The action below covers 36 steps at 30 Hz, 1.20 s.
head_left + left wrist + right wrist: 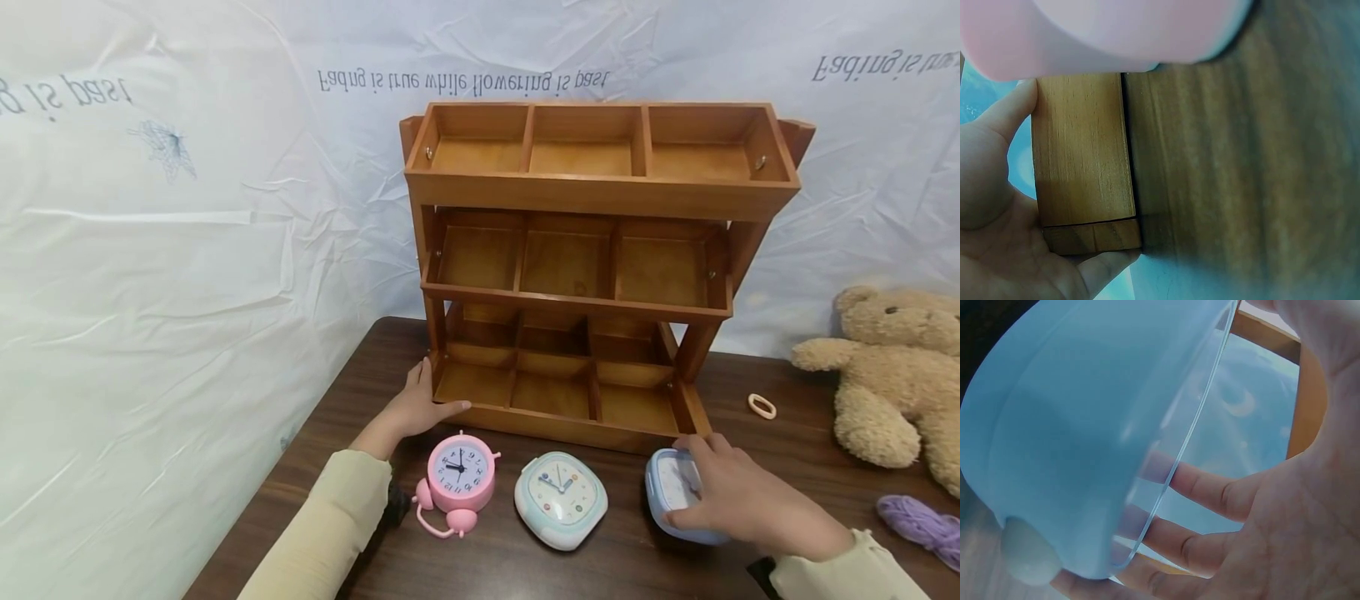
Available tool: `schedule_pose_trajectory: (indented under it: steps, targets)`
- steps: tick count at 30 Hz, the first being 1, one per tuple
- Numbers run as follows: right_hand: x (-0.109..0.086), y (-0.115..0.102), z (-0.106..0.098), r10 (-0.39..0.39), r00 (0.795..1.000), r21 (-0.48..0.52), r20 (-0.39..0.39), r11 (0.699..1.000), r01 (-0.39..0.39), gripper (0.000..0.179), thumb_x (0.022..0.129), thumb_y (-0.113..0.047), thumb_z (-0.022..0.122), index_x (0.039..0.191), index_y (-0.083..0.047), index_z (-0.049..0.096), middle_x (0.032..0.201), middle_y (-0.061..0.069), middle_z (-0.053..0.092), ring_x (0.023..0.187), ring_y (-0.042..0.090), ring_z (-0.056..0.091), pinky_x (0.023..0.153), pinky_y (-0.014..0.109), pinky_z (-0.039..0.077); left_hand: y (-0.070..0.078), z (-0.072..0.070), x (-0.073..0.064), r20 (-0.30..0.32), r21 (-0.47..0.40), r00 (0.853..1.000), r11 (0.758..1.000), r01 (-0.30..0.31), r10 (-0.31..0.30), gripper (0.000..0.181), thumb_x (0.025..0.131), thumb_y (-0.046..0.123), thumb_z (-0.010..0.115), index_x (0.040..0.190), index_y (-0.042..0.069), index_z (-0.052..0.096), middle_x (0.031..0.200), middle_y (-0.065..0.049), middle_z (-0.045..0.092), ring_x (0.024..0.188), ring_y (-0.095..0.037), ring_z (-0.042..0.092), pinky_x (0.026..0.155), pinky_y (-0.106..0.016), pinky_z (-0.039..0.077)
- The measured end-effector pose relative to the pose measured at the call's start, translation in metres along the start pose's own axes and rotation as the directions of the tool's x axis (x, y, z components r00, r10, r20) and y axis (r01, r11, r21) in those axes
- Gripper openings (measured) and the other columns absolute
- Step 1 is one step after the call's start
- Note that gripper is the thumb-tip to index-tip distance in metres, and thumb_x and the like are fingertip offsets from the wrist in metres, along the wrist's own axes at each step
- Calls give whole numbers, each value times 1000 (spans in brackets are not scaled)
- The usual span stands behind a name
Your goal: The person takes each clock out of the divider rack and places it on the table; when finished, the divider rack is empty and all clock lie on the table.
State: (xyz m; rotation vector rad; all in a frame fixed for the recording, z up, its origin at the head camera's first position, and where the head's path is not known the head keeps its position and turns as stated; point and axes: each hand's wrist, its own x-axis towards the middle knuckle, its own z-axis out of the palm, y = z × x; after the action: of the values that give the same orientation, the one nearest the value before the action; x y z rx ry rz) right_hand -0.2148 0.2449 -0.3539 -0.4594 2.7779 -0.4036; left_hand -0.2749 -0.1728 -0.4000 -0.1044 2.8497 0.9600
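Note:
My left hand (420, 404) grips the lower left corner of the brown wooden shelf rack (600, 196), with the thumb over its front edge. In the left wrist view the fingers lie about the wood (1082, 156). My right hand (738, 492) holds a light blue alarm clock (667, 487) near the rack's front right corner. Its fingertips show through the clock's clear rim in the right wrist view (1191, 434). Between the hands stand a pink twin-bell alarm clock (461, 475), its bells toward me, and a white and mint clock (561, 500). Both clocks are untouched.
The rack has three tiers of divided compartments. To its right on the dark wooden table (330, 450) are a beige ring-shaped piece (762, 407), a tan teddy bear (892, 375) and purple yarn (918, 525). A white printed sheet (225, 208) hangs behind and at left.

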Motion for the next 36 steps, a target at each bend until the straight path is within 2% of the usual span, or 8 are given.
schedule_pose_trajectory:
  steps: [7, 16, 36]
  targets:
    - [0, 7, 4, 20, 1000, 26, 24, 999, -21, 98, 76, -56, 80, 141, 6, 39, 125, 31, 46, 109, 48, 52, 73, 55, 50, -1, -1, -1, 1, 13, 1000, 1000, -13, 13, 115, 85, 57, 69, 158, 0, 0, 163, -24, 4, 141, -48, 30, 109, -60, 33]
    - [1, 14, 9, 24, 1000, 27, 18, 999, -24, 97, 76, -55, 80, 139, 7, 41, 127, 34, 45, 113, 54, 48, 75, 57, 49, 0, -1, -1, -4, 11, 1000, 1000, -20, 20, 115, 85, 57, 69, 158, -1, 1, 163, -24, 5, 141, -48, 30, 109, -60, 33]
    - [1, 11, 9, 47, 998, 8, 31, 999, -47, 97, 76, -57, 79, 140, 6, 41, 129, 37, 43, 114, 58, 46, 75, 58, 49, 0, -1, -1, -1, 6, 1000, 1000, -22, 22, 114, 85, 56, 69, 158, -1, 1, 163, -25, 5, 141, -49, 31, 108, -60, 34]
